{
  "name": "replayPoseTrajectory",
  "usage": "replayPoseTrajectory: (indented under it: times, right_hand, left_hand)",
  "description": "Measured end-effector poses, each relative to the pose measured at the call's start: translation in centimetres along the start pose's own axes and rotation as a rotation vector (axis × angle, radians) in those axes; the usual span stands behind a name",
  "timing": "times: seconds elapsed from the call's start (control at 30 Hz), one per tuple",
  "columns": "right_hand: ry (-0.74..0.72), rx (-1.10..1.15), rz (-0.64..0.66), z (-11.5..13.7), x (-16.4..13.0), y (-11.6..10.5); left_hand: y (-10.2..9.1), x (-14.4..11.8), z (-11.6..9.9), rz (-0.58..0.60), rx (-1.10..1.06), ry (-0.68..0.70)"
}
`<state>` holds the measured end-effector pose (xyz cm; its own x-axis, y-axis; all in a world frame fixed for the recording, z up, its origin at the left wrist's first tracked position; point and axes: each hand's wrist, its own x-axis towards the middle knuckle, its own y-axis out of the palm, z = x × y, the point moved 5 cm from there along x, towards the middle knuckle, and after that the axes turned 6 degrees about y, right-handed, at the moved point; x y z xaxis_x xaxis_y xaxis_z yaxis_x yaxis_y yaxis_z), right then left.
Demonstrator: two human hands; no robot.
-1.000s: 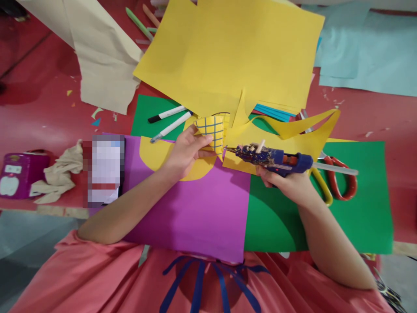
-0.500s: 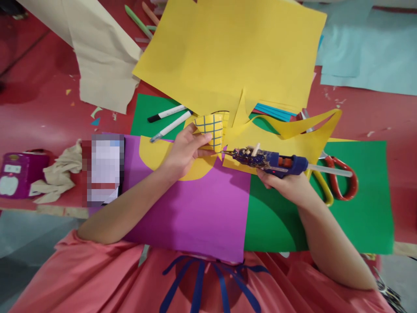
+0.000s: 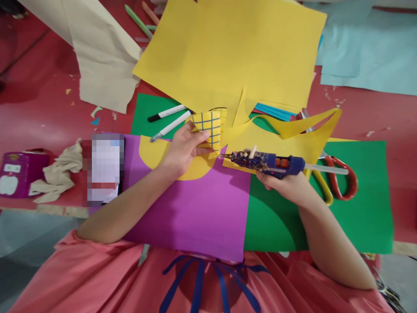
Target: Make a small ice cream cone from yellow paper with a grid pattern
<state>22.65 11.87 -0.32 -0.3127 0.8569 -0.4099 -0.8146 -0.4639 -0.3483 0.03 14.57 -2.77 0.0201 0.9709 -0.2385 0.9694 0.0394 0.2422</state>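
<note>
Pinched in my left hand [image 3: 185, 148] is a yellow paper cone [image 3: 211, 126] with dark grid lines, its wide end facing away from me. My right hand [image 3: 282, 184] is closed around the handle of a dark blue hot glue gun [image 3: 270, 163], a glue stick [image 3: 327, 168] poking out of its back. The gun's nozzle points left and lies close to the cone's lower tip; whether they touch I cannot tell. Below my left hand, a rounded yellow paper piece [image 3: 151, 152] rests on a purple sheet [image 3: 195, 213].
Red-handled scissors [image 3: 352, 180] and yellow handles [image 3: 322, 187] lie to the right on a green sheet [image 3: 365, 217]. Two markers [image 3: 171, 126] are beyond my left hand. Large yellow sheets [image 3: 241, 52] cover the back. At left are a phone [image 3: 106, 169], crumpled cloth [image 3: 63, 174] and a purple box [image 3: 22, 174].
The cone has shifted slightly left and away from me in my left hand. The glue gun has moved a little to the left, its nozzle staying near the cone's tip.
</note>
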Motion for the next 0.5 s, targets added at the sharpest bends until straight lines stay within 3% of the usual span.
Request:
replayPoseTrajectory:
  times: [0.3,0.5]
  right_hand:
    - [0.070,0.045,-0.009,-0.2,0.1,-0.4]
    - [0.065,0.213,-0.255,-0.7,-2.5,-5.0]
  left_hand:
    - [0.0,0.0,-0.3,-0.027,-0.059,0.012]
    - [0.1,-0.1,-0.3,0.000,-0.092,-0.033]
